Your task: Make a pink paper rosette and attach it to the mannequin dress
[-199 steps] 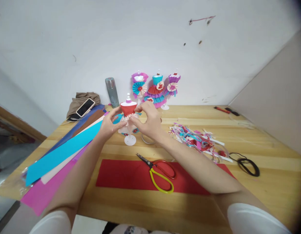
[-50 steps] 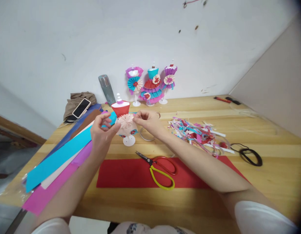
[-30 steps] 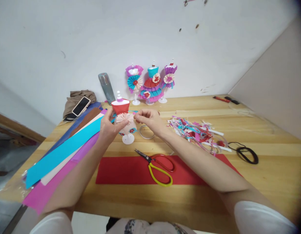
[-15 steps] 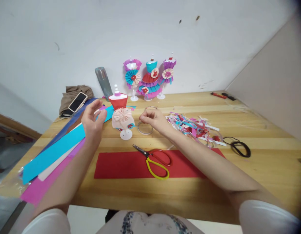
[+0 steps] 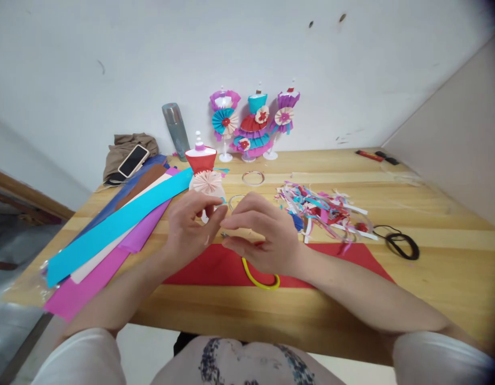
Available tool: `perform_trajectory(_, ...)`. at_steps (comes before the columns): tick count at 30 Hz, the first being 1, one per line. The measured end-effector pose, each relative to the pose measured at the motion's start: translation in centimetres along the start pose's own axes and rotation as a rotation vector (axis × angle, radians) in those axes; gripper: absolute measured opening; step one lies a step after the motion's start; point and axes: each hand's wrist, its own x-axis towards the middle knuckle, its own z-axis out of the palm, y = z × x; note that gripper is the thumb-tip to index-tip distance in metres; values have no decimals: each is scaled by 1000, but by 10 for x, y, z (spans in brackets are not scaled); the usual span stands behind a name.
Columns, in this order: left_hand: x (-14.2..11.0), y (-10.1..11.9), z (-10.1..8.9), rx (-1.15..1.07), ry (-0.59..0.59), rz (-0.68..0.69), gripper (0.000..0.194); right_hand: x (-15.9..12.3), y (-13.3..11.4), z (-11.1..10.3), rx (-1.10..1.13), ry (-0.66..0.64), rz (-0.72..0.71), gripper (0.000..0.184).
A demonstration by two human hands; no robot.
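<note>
My left hand (image 5: 193,222) is closed in a pinch, thumb and forefinger tips together. Close against it, the curled fingers of my right hand (image 5: 265,232) meet the left fingertips; whatever lies between them is too small to make out. Behind the hands a small dress form (image 5: 201,160) wears a red paper bodice and a pale pleated rosette, its lower part hidden by my left hand. Under my right hand lie scissors (image 5: 257,280) with a yellow handle showing, on a red paper strip (image 5: 343,262). A wire coil (image 5: 236,201) lies just beyond the fingers.
Blue, white and pink paper strips (image 5: 111,230) lie at left, near a phone (image 5: 134,161) on brown cloth. A bottle (image 5: 175,131) and three dressed forms (image 5: 249,125) stand by the wall. Paper scraps (image 5: 323,208), a black cord loop (image 5: 403,246) and another wire coil (image 5: 253,177) are on the table.
Both hands have come together over the scissors: the left moved right, the right moved down and nearer. The view has shifted slightly, and the hands now cover much of the scissors and the form's base.
</note>
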Motion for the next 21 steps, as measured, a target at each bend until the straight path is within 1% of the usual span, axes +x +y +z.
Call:
perform_trajectory(3, 1, 0, 8, -26, -151, -34, 8, -3, -2, 3, -56, -16, -56, 10)
perform_trajectory(6, 0, -4, 14, -42, -294, -94, 11, -9, 1, 4, -90, -78, -28, 14)
perform_trajectory(8, -1, -7, 17, -53, -357, -129, 13, -12, 3, 2, -95, -112, 3, 12)
perform_trajectory(12, -3, -9, 18, -33, -381, -127, 13, -14, 1, -6, -55, -145, 70, 7)
perform_trajectory(15, -4, -7, 18, -16, -387, -103, 13, -14, 0, -9, -33, -165, 92, 9)
perform_trajectory(18, -7, -6, 17, 8, -399, -120, 13, -17, -1, -6, -7, -160, 79, 13)
perform_trajectory(21, -10, -6, 17, 29, -423, -162, 10, -19, -1, -2, 12, -164, 112, 11)
